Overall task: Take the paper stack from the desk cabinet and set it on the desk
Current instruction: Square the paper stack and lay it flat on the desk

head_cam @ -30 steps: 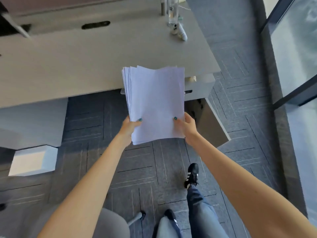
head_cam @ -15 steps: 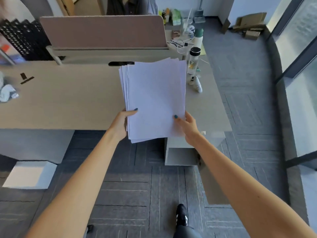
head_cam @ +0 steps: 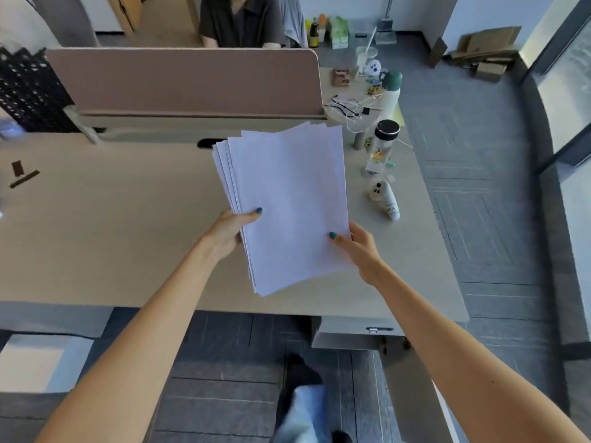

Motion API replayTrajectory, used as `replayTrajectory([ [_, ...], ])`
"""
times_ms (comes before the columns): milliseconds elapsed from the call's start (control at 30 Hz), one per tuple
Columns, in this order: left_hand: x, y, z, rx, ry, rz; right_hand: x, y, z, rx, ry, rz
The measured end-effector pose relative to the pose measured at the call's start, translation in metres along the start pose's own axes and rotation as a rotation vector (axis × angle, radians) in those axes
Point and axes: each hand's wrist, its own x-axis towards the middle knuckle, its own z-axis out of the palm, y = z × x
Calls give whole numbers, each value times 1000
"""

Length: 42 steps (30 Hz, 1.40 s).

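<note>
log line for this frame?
stage: carry | left hand: gripping papers | right hand: gripping papers | papers: above desk, not set down

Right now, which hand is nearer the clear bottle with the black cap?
Right. The right hand grips the paper stack below the bottle; the left hand grips the stack's far edge.

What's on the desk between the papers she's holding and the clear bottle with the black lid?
Nothing. In the head view, only bare desk shows between the paper stack and the clear bottle. The white tube lies nearer, below that gap.
</note>
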Motion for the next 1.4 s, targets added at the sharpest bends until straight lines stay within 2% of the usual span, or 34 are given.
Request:
replayTrajectory([
  [200,66,18,-11,45,-61,83,76,-14,21,-75,111,71],
  [467,113,27,-10,123,52,155,131,-13,29,-4,141,80],
  [600,130,17,-11,86,82,152,151,-3,29,20,123,89],
  [767,140,14,-15,70,95,161,157,-5,22,12,-4,102],
  [1100,138,68,-30,155,-5,419,157,-70,2,30,-265,-55],
  [1233,131,75,-19,254,-105,420,152,-85,4,-39,-377,-44],
  [1400,123,78,-20,238,-38,447,149,-99,3,-91,-426,-42],
])
